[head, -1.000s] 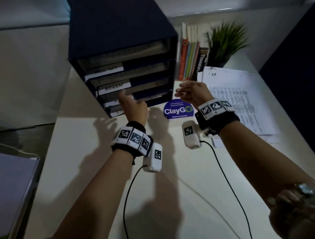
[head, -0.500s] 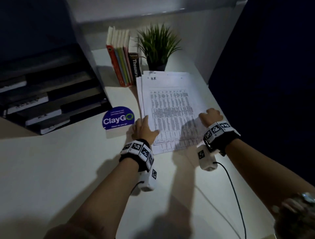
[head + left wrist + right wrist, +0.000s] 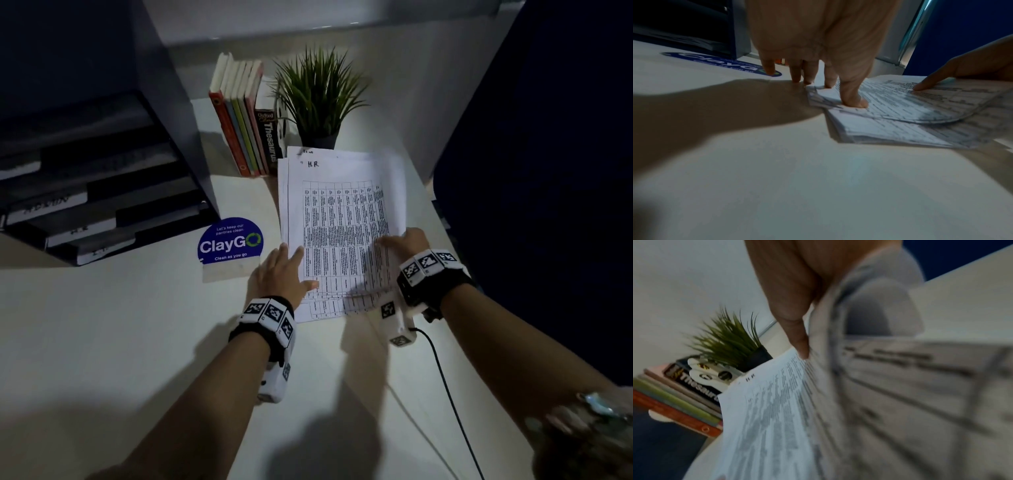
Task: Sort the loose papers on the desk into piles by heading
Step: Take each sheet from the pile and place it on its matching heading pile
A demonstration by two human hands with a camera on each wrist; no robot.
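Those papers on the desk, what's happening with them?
A person is going through a stack of papers on a white desk. The left hand lies flat on the stack's left edge, holding it down. The right hand lifts the right edge of the top sheet, headed "H.R.". No separate piles show yet.

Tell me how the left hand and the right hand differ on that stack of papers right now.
The left hand lies flat with straight fingers, pressing the left edge of the paper stack down; the right hand curls around the right edge and lifts the top sheets. The left hand's fingers partly rest on the desk; the right hand is on paper only. Both wear marker wristbands.
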